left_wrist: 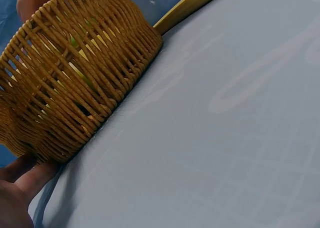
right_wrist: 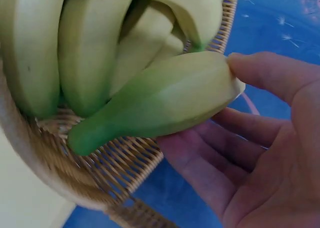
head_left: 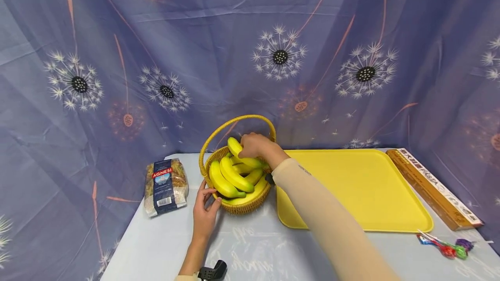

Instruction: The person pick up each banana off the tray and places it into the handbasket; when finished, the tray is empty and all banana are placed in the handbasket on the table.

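Observation:
A wicker basket with a tall arched handle stands on the table, filled with several yellow bananas. My left hand touches the outside of its front left wall with fairly straight fingers. My right hand reaches over the back right of the basket. Between its thumb and fingers it pinches one banana, whose green end lies over the basket's inside in the right wrist view. More bananas sit beside and behind that one.
A bag of Agnesi pasta lies left of the basket. On the right is a yellow tray, with a long brown pasta box along its far side. Several wrapped lollipops lie at the front right. A patterned cloth hangs behind.

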Action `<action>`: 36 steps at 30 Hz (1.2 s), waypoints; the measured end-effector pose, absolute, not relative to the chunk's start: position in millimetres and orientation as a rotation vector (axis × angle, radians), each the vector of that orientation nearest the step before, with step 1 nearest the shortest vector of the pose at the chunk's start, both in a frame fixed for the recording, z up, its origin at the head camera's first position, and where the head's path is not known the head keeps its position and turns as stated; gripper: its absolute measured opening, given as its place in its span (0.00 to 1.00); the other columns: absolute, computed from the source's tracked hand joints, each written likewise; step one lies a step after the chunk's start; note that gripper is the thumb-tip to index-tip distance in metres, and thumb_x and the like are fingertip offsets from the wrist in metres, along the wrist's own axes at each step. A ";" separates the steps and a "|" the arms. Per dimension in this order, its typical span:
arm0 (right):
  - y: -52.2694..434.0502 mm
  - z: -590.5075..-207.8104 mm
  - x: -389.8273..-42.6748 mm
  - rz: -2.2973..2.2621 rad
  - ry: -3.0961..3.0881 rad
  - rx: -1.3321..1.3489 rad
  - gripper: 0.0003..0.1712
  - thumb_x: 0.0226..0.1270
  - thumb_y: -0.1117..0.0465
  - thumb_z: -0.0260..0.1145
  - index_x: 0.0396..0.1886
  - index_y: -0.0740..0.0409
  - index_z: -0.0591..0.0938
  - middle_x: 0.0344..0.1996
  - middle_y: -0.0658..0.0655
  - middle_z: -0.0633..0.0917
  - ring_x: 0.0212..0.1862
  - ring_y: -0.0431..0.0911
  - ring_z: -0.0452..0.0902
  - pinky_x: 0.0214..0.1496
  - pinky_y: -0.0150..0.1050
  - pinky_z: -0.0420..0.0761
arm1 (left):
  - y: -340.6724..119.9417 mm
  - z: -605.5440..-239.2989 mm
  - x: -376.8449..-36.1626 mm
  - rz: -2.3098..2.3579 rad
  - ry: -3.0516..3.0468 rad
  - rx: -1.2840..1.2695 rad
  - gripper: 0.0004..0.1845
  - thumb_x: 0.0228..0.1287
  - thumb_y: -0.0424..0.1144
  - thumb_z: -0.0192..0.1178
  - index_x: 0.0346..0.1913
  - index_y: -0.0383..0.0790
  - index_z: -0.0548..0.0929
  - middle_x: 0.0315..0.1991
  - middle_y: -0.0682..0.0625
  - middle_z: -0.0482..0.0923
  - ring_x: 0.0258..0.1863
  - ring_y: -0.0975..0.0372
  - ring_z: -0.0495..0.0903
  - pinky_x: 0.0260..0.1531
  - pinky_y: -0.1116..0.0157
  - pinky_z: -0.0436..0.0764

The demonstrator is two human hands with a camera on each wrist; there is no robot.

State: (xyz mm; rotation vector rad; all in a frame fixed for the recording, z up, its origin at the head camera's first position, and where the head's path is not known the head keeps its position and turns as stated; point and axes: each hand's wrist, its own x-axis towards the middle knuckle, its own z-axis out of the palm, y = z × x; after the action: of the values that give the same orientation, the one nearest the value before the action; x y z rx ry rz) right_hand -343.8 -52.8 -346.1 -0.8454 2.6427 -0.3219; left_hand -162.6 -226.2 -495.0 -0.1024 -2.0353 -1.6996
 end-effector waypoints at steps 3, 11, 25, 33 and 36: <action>-59.3 -356.2 -343.9 -0.314 2.623 -0.766 0.37 0.68 0.49 0.59 0.73 0.55 0.63 0.70 0.59 0.62 0.68 0.54 0.60 0.55 0.46 0.72 | -225.7 -496.4 -161.3 -1.706 -2.033 -0.087 0.14 0.64 0.25 0.59 0.50 0.23 0.73 0.73 0.40 0.52 0.62 0.43 0.67 0.56 0.43 0.72; -77.2 -372.5 -331.3 -0.164 2.608 -0.716 0.29 0.61 0.48 0.65 0.61 0.53 0.75 0.53 0.54 0.77 0.43 0.48 0.76 0.39 0.41 0.79 | -226.4 -499.2 -160.1 -1.717 -2.022 -0.060 0.13 0.64 0.25 0.59 0.50 0.24 0.74 0.73 0.42 0.53 0.62 0.45 0.68 0.55 0.44 0.73; -69.7 -385.1 -333.7 -0.246 2.583 -0.780 0.23 0.63 0.40 0.65 0.46 0.53 0.77 0.33 0.53 0.78 0.28 0.47 0.79 0.24 0.36 0.80 | -224.6 -500.2 -162.5 -1.694 -2.027 -0.080 0.14 0.64 0.26 0.60 0.50 0.25 0.74 0.72 0.41 0.53 0.61 0.44 0.68 0.55 0.45 0.73; -53.6 -381.2 -335.2 -0.287 2.573 -0.781 0.34 0.64 0.37 0.62 0.59 0.55 0.74 0.46 0.53 0.77 0.32 0.50 0.81 0.27 0.37 0.81 | -218.7 -499.4 -165.1 -1.724 -2.028 -0.106 0.15 0.65 0.27 0.59 0.51 0.24 0.73 0.73 0.39 0.52 0.62 0.43 0.67 0.56 0.43 0.71; -49.2 -374.4 -333.0 -0.255 2.592 -0.839 0.36 0.66 0.36 0.59 0.64 0.54 0.73 0.54 0.53 0.78 0.41 0.50 0.80 0.40 0.39 0.81 | -219.1 -498.7 -165.1 -1.726 -2.027 -0.107 0.15 0.65 0.27 0.59 0.51 0.24 0.73 0.73 0.40 0.53 0.62 0.43 0.67 0.56 0.43 0.71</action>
State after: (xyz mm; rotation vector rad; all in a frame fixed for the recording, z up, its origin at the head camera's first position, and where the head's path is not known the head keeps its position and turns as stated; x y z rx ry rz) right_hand -333.0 -49.2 -374.4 -0.8394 2.5923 -0.2548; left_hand -165.1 -219.1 -498.7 -0.1074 -2.0273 -1.7257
